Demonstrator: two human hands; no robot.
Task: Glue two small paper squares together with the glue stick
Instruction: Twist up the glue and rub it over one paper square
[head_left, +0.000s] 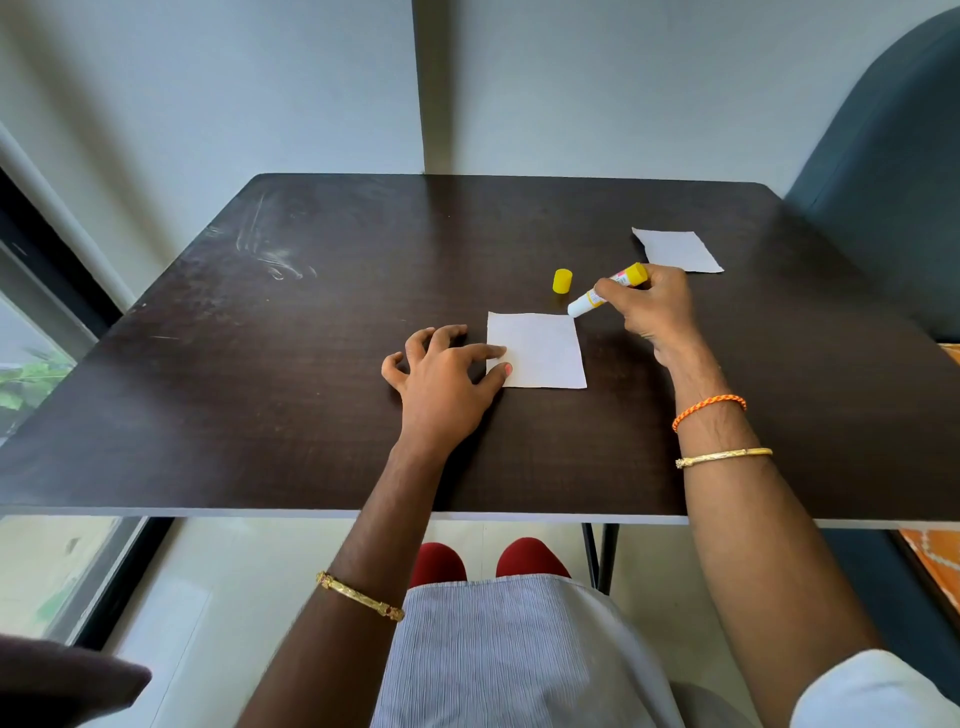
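Observation:
A white paper square (540, 351) lies flat near the middle of the dark table (260, 364). My left hand (441, 379) presses its left edge down with thumb and forefinger. My right hand (649, 306) grips an uncapped glue stick (605, 290), white and yellow, tilted with its tip at the square's far right corner. The yellow cap (562, 280) stands on the table just behind the square. A second white paper square (678, 250) lies further back on the right, beyond my right hand.
The table's near edge runs across the lower view, with my lap below it. A dark blue chair (893, 156) stands at the right. A wall is behind the table and a window (31, 374) at the left.

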